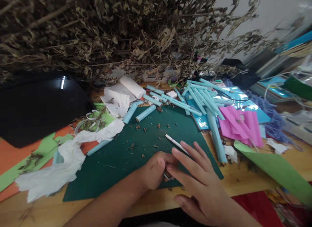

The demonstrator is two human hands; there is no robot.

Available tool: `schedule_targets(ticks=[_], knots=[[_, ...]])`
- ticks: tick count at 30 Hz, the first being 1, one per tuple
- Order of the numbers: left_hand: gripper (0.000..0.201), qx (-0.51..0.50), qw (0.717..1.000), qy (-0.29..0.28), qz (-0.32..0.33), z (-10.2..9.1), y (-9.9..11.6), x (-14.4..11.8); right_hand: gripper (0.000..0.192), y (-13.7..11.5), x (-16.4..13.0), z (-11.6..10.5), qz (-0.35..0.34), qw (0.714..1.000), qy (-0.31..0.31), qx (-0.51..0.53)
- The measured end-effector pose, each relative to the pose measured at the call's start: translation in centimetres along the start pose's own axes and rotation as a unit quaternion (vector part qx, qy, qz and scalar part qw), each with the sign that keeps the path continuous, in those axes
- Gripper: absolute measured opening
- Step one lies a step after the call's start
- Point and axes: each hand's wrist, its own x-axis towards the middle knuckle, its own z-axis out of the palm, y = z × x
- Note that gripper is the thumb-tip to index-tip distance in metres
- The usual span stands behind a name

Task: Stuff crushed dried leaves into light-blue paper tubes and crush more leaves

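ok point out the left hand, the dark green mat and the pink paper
Left hand point(154, 171), head view: middle of the hand
Dark green mat point(120, 158), head view: bare surface
Pink paper point(234, 123), head view: middle of the strips

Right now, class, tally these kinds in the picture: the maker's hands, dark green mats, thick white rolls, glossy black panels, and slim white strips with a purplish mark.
Hands: 2 (left hand, right hand)
Dark green mat: 1
Thick white roll: 1
Glossy black panel: 1
Slim white strip: 1
Total: 6
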Motion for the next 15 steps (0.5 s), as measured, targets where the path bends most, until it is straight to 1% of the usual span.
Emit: schedule_targets(ticks=[2,3,7,8,10,12,13,14,15], knots=[[0.071,0.001,1.0,-0.004,-0.007,0.0,0.0,0.1,0.052,0.1,-0.1,0.0,0.012,1.0,0.019,0.011],[0.071,0.004,1.0,-0.005,-0.013,0.0,0.1,0.1,0.053,0.0,-0.1,0.0,0.014,1.0,0.017,0.01],[0.069,0.005,1.0,-0.004,-0.013,0.0,0.1,0.1,0.048,-0.4,-0.1,-0.2,0.004,0.999,-0.038,-0.022],[0.069,0.006,1.0,-0.005,-0.011,0.0,0.2,0.1,0.05,-0.4,-0.2,-0.4,0.004,0.999,-0.036,-0.015],[0.071,0.015,1.0,-0.008,-0.013,-0.1,0.2,0.1,0.057,-0.1,-0.4,-0.9,0.023,0.999,0.002,0.032],[0.072,0.023,0.999,-0.012,-0.02,-0.1,0.3,0.0,0.057,0.9,-0.7,-1.0,0.082,0.992,0.061,0.077],[0.072,0.025,0.999,-0.014,-0.023,-0.2,0.3,0.0,0.053,1.6,-0.7,-0.8,0.124,0.986,0.079,0.077],[0.072,0.024,0.999,-0.015,-0.023,-0.2,0.3,0.0,0.047,2.4,-0.7,-0.5,0.171,0.98,0.082,0.06],[0.072,0.022,0.999,-0.015,-0.022,-0.2,0.3,0.0,0.039,3.1,-0.7,0.0,0.21,0.976,0.06,0.022]])
